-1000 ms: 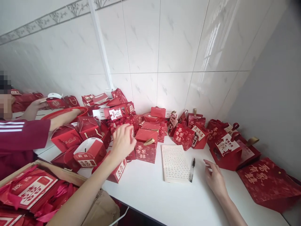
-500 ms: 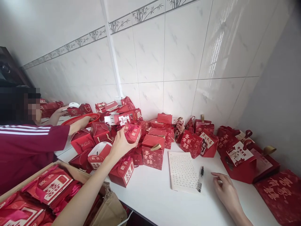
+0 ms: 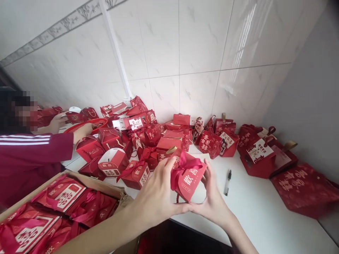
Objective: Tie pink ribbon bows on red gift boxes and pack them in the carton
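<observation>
A small red gift box [image 3: 191, 180] with a pink-red ribbon bow on top is held up above the table's front part. My left hand [image 3: 159, 187] grips its left side, and my right hand [image 3: 213, 195] closes on its right side, the thumbs meeting below it. Behind the box a notepad [image 3: 203, 156] is mostly hidden. A black-capped pen [image 3: 227, 182] lies to the right of my right hand. Just left of my left hand stands another ribboned red box [image 3: 136, 173] on the table.
An open cardboard carton [image 3: 87, 181] packed with ribboned red boxes stands at lower left. Many red boxes crowd the white table [image 3: 254, 211] along the wall. At left, a person in a maroon sleeve [image 3: 39, 151] reaches into a red basket [image 3: 103, 124].
My left hand has brought the gift box from the pile toward me and to the right. My right hand has risen from the table onto it. The view has shifted slightly.
</observation>
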Tool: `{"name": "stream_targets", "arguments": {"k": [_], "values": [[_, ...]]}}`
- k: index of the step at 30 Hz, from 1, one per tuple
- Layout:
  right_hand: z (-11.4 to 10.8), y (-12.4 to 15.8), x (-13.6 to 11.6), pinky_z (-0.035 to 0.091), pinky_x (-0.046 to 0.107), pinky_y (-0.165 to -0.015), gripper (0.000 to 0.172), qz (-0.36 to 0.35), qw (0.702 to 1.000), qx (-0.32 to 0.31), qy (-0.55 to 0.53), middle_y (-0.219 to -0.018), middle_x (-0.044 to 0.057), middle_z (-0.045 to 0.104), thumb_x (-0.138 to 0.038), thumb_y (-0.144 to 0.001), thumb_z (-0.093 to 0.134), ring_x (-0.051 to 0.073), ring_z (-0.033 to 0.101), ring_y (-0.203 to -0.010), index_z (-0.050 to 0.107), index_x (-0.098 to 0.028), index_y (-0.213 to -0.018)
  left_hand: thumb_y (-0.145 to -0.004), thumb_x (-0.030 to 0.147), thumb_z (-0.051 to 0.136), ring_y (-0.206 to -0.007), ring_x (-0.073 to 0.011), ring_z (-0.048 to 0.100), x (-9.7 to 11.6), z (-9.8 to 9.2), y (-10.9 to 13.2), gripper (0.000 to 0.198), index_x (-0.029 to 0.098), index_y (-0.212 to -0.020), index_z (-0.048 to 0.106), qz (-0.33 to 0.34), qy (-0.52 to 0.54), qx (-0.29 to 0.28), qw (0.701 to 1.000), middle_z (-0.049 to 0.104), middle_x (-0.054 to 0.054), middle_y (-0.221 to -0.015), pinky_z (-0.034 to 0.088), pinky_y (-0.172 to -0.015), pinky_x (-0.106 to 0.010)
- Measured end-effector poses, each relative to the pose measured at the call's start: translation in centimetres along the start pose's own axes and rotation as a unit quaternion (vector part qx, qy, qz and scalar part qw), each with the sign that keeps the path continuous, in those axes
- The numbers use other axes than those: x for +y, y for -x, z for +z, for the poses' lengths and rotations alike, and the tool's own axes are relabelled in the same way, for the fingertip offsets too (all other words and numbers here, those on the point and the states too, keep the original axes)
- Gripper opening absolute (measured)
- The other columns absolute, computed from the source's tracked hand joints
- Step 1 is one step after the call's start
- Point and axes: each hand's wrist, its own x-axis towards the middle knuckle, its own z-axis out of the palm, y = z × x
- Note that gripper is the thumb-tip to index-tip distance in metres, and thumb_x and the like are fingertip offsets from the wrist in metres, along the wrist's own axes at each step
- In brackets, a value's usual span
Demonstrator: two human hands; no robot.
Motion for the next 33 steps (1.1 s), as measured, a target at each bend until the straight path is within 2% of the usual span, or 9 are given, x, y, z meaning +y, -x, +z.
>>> {"name": "stream_targets", "arguments": {"k": [4, 7, 10, 12, 15, 18, 20, 25, 33], "values": [[-1.5, 0.9, 2.4, 0.030, 0.047, -0.106, 0.105, 0.042, 0.986, -0.149, -0.058, -0.150, 0.012, 0.011, -0.025, -0.065, 0.065, 0.029, 0.022, -0.134, -0.005, -0.023, -0.143, -0.075, 0.051, 0.056, -0.127, -0.0328, 0.037, -0.3, 0.3, 2.2, 0.091, 0.021, -0.142, 0.001, -0.062, 0.053, -0.141, 0.987, 0.032, -0.018, -0.141, 0.040, -0.097, -0.047], [-1.6, 1.5, 5.4, 0.024, 0.050, -0.108, 0.086, 0.091, 0.971, -0.223, -0.006, -0.146, 0.010, 0.027, -0.022, -0.068, 0.060, 0.028, 0.027, -0.133, 0.017, -0.023, -0.142, -0.080, 0.042, 0.051, -0.125, -0.0306, 0.040, -1.1, 1.0, 3.7, 0.084, 0.019, -0.143, 0.001, -0.082, 0.078, -0.265, 0.958, 0.032, -0.017, -0.142, 0.038, -0.098, -0.045], [-1.0, 2.5, 7.4, 0.028, 0.052, -0.106, 0.058, 0.154, 0.973, -0.154, 0.071, -0.134, 0.013, 0.046, -0.024, -0.076, 0.051, 0.028, 0.038, -0.127, 0.039, -0.018, -0.132, -0.076, 0.036, 0.057, -0.119, -0.0291, 0.048, -1.3, 1.7, 4.5, 0.079, 0.021, -0.142, 0.017, -0.015, 0.117, -0.388, 0.914, 0.045, -0.013, -0.135, 0.041, -0.094, -0.039], [-0.6, 3.2, 7.5, 0.035, 0.050, -0.102, 0.043, 0.174, 0.978, -0.062, 0.099, -0.124, 0.013, 0.053, -0.027, -0.081, 0.045, 0.026, 0.047, -0.119, 0.048, -0.017, -0.123, -0.078, 0.033, 0.056, -0.108, -0.0238, 0.056, -1.4, 1.9, 4.4, 0.056, 0.026, -0.132, 0.041, 0.048, 0.154, -0.415, 0.895, 0.057, -0.006, -0.123, 0.044, -0.091, -0.033], [-0.1, 3.7, 6.3, 0.046, 0.044, -0.093, 0.029, 0.169, 0.982, 0.015, 0.085, -0.112, 0.009, 0.057, -0.033, -0.085, 0.044, 0.023, 0.054, -0.108, 0.055, -0.022, -0.109, -0.086, 0.029, 0.045, -0.101, -0.0169, 0.058, -2.3, 2.1, 3.1, 0.026, 0.023, -0.108, 0.058, 0.081, 0.174, -0.300, 0.935, 0.063, -0.003, -0.108, 0.043, -0.091, -0.027], [0.6, 3.3, 4.4, 0.050, 0.038, -0.085, 0.026, 0.162, 0.986, 0.007, 0.047, -0.107, 0.009, 0.058, -0.038, -0.086, 0.045, 0.021, 0.057, -0.100, 0.056, -0.022, -0.103, -0.088, 0.028, 0.040, -0.108, -0.0183, 0.053, -4.7, 3.0, 1.0, 0.023, 0.019, -0.102, 0.056, 0.038, 0.119, -0.110, 0.986, 0.059, -0.007, -0.110, 0.038, -0.096, -0.032], [1.1, 2.8, 3.4, 0.050, 0.035, -0.078, 0.028, 0.186, 0.982, -0.018, 0.038, -0.098, 0.008, 0.061, -0.043, -0.087, 0.043, 0.020, 0.060, -0.088, 0.057, -0.020, -0.096, -0.087, 0.028, 0.040, -0.109, -0.0205, 0.052, -6.7, 4.1, -0.3, 0.022, 0.018, -0.100, 0.055, -0.010, 0.077, -0.032, 0.996, 0.057, -0.008, -0.112, 0.037, -0.097, -0.036], [2.3, 1.6, 2.4, 0.042, 0.029, -0.061, 0.044, 0.273, 0.959, -0.073, 0.031, -0.060, 0.001, 0.054, -0.053, -0.088, 0.033, 0.016, 0.053, -0.060, 0.049, -0.020, -0.063, -0.087, 0.035, 0.039, -0.093, -0.0198, 0.060, -10.0, 6.2, -1.5, 0.024, 0.019, -0.096, 0.054, -0.137, 0.118, -0.069, 0.981, 0.063, -0.005, -0.095, 0.045, -0.083, -0.035], [3.3, 1.0, 2.5, 0.038, 0.026, -0.057, 0.035, 0.291, 0.956, -0.035, -0.008, -0.062, 0.000, 0.053, -0.050, -0.081, 0.043, 0.015, 0.050, -0.061, 0.046, -0.020, -0.063, -0.081, 0.037, 0.044, -0.089, -0.0207, 0.060, -11.1, 7.3, -1.0, 0.022, 0.019, -0.086, 0.054, -0.166, 0.151, -0.100, 0.969, 0.063, -0.006, -0.094, 0.045, -0.081, -0.034]]}}
